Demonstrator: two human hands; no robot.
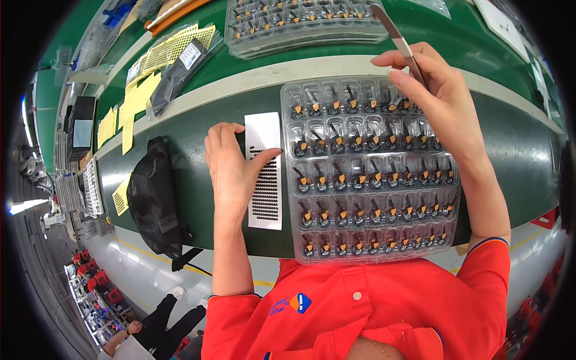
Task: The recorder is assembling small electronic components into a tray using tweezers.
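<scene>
A white sheet with rows of small black pieces lies on the dark green bench. My left hand rests at its left edge with thumb and index finger spread apart, the thumb lying across the sheet. A small dark spot shows at the thumb's tip. My right hand grips what look like tweezers, metal with a pale middle band, blunt end up and to the left. Below that hand sits a clear plastic tray, its rows of pockets holding small black parts with orange tabs. The hand hides the tray's far right corner.
A black mesh bag lies left of my left arm. Beyond the pale ledge are stacked clear trays, a black bagged package and yellow sheets. A keyboard stands far left. Another person's legs show lower left.
</scene>
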